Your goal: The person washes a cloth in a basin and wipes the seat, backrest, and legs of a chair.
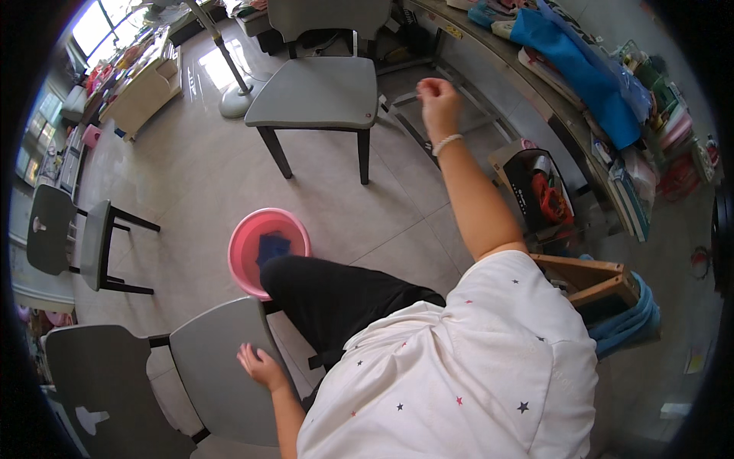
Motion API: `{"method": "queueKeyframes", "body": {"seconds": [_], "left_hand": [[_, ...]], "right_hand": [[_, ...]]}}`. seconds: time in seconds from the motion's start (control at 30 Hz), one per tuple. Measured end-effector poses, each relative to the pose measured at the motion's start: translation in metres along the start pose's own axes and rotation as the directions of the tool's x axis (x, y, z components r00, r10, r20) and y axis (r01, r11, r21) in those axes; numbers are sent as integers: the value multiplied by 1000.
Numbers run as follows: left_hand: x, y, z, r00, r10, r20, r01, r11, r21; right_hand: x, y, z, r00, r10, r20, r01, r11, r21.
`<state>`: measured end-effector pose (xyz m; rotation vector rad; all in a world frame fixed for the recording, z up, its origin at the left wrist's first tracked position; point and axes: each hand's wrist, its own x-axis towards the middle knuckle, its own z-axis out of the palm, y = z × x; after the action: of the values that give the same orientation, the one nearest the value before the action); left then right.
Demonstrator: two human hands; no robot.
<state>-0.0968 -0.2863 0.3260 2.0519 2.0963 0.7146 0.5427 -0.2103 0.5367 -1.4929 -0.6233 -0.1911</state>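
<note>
My right hand (438,109), with a beaded bracelet at the wrist, is raised to the right of a grey chair (321,86). Its fingers are curled, and whether anything small is between them cannot be told. Low at the left, my left hand (261,367) is over the seat of another grey chair (221,367), fingers apart and holding nothing; contact with the seat is unclear. Between the chairs a pink plastic bucket (239,252) stands on the tiled floor with a dark blue cloth (273,246) in it. My black-trousered knee hides part of the bucket.
A long table (533,86) piled with cloth and books runs along the right. Below it is a black box (519,192) with red-handled items. A wooden frame with a light blue cloth (642,315) is beside me. A third chair (94,246) and a stand's round base (235,103) are farther off.
</note>
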Motion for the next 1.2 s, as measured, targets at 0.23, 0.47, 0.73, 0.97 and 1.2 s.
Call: {"method": "queueKeyframes", "body": {"seconds": [0.23,0.47,0.73,0.97,1.2], "left_hand": [[124,311,-22,756,647,-97,-577,590,-565],[171,482,-10,508,826,-243,-770,309,-559],[174,589,-21,444,820,-362,-785,161,-598],[179,583,-11,468,820,-330,-759,181,-625],[227,432,26,716,695,-65,-598,561,-573]], "right_hand": [[-53,-16,13,978,71,197,-103,982,156],[5,-8,36,954,-175,244,182,983,-6],[223,43,-54,867,-498,-1,299,521,-799],[243,56,-41,972,-227,63,101,157,-982],[183,93,-45,682,-685,256,578,290,-762]]}}
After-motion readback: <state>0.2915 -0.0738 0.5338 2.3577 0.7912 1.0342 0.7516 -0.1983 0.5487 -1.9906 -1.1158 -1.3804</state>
